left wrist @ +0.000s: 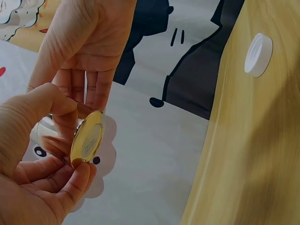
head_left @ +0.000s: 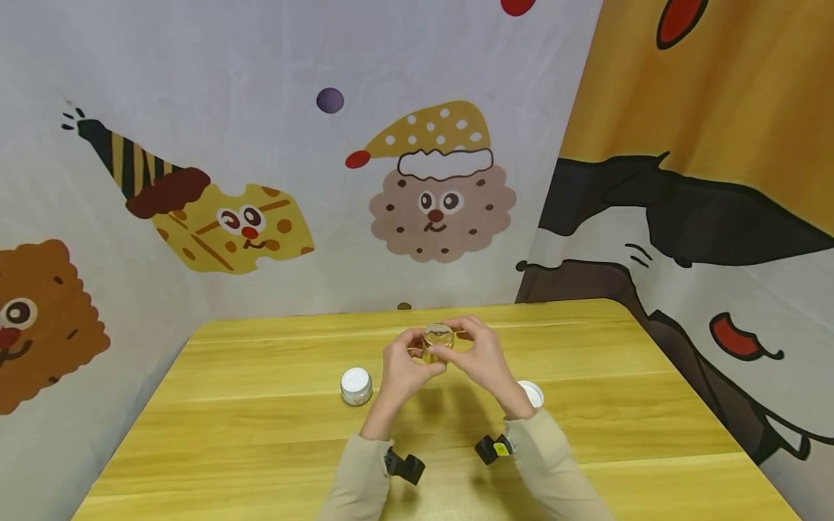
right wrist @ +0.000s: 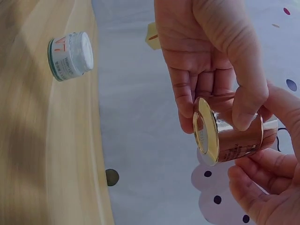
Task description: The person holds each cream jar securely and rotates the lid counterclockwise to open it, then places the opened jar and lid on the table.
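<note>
A small shiny gold jar (head_left: 439, 336) is held up above the table between both hands. My left hand (head_left: 402, 370) grips it from the left, its thumb lying across the copper-coloured side of the jar (right wrist: 229, 136). From the right, my right hand (head_left: 485, 357) holds the same jar between thumb and fingers. The gold disc-shaped base points down toward the table, with small print at its centre in the left wrist view. Part of the jar's upper section is covered by fingers in both wrist views.
On the wooden table (head_left: 260, 434), a clear jar (head_left: 356, 387) with a white top and printed label stands left of the hands. A round white lid (head_left: 531, 393) lies to the right, partly behind my right wrist. A cartoon-printed cloth (head_left: 260, 87) hangs behind the table.
</note>
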Demonstrator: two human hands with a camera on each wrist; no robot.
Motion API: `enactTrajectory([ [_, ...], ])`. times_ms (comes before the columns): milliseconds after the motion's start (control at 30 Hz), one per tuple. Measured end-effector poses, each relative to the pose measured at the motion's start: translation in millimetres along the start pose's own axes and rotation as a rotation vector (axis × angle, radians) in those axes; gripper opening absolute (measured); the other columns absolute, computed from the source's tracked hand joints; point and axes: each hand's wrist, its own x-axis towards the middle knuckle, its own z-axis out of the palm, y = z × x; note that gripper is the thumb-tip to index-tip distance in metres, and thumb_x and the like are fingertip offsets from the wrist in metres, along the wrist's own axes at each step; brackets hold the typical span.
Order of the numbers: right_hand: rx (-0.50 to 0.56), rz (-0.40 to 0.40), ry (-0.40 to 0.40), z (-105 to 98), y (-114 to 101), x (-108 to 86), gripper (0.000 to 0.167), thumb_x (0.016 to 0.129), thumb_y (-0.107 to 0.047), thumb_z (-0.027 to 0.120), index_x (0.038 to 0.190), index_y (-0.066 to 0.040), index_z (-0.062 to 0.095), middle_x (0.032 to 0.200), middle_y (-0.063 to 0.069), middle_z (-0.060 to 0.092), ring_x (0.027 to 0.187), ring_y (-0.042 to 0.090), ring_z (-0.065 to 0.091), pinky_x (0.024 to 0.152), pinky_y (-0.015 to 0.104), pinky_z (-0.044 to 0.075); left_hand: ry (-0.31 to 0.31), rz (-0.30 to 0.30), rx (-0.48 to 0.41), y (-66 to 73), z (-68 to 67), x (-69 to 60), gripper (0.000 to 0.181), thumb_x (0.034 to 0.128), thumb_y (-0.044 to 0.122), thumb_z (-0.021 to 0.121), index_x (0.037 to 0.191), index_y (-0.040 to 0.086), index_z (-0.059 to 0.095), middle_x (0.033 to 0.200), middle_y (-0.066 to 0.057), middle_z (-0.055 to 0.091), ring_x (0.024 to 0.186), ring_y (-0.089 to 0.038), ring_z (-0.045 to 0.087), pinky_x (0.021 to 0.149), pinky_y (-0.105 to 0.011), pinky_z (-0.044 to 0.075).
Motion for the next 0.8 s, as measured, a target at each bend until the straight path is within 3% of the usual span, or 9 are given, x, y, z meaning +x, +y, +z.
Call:
enactTrajectory([
  [200,0.085,-0.075,-0.041,-2.4,5.5,1.0,0.031,0.073,-0.008,0.079,0.1,0.002,0.066,0.097,0.013,0.063,0.091,0.024,0.061,0.083,0.04,0.053,-0.038,0.034,-0.051,-1.9,-3.9,-1.3,0.04,0.0657,0.004,0.078,0.103,-0.004,0.064,0.087,-0.011,0.065,0.079,-0.022,0.061,0.071,-0.039,0.055],
  [300,0.153,-0.091,-0.088,-5.1,7.8,1.2,0.032,0.077,-0.005,0.075,0.107,0.003,0.066,0.103,0.014,0.063,0.095,0.026,0.06,0.086,0.041,0.051,-0.059,0.048,-0.061,-2.0,-6.0,-1.6,0.039,0.0675,0.005,0.077,0.104,-0.002,0.065,0.089,-0.01,0.065,0.081,-0.021,0.061,0.072,-0.037,0.055],
  [400,0.149,-0.074,-0.124,-7.3,5.9,0.6,0.039,0.079,-0.003,0.073,0.116,0.003,0.062,0.112,0.017,0.06,0.103,0.029,0.057,0.091,0.043,0.048,-0.067,0.049,-0.064,-1.2,-6.8,-2.0,0.04,0.0674,0.005,0.077,0.104,-0.003,0.065,0.09,-0.01,0.065,0.083,-0.022,0.061,0.073,-0.039,0.054],
  [500,0.105,-0.061,-0.094,-5.9,4.5,-0.3,0.046,0.078,-0.009,0.075,0.118,0.003,0.058,0.115,0.015,0.058,0.107,0.029,0.054,0.092,0.047,0.046,-0.067,0.04,-0.071,-1.0,-6.4,-2.1,0.042,0.0659,0.004,0.079,0.105,-0.004,0.065,0.091,-0.012,0.065,0.084,-0.024,0.061,0.074,-0.041,0.054],
  [667,0.095,-0.123,-0.002,1.0,21.4,-0.3,0.044,0.071,-0.025,0.082,0.103,-0.003,0.059,0.105,0.007,0.057,0.1,0.022,0.054,0.086,0.05,0.047,-0.072,0.035,-0.076,-1.0,-5.2,-2.1,0.044,0.0647,0.003,0.078,0.105,-0.006,0.064,0.09,-0.014,0.065,0.083,-0.026,0.061,0.074,-0.043,0.054],
  [767,0.114,-0.137,-0.036,-1.5,23.1,0.2,0.037,0.074,-0.02,0.08,0.102,-0.003,0.064,0.105,0.008,0.058,0.1,0.023,0.054,0.088,0.05,0.048,-0.073,0.046,-0.07,-0.7,-5.1,-2.3,0.042,0.0652,0.003,0.077,0.104,-0.006,0.064,0.089,-0.013,0.065,0.082,-0.024,0.061,0.072,-0.041,0.054],
  [800,0.11,-0.119,-0.057,-6.7,9.9,0.2,0.036,0.074,-0.014,0.079,0.104,-0.001,0.064,0.106,0.01,0.058,0.101,0.024,0.055,0.088,0.051,0.048,-0.072,0.049,-0.068,-0.5,-5.2,-2.4,0.042,0.0655,0.004,0.077,0.104,-0.006,0.064,0.089,-0.013,0.065,0.081,-0.023,0.061,0.072,-0.039,0.055],
])
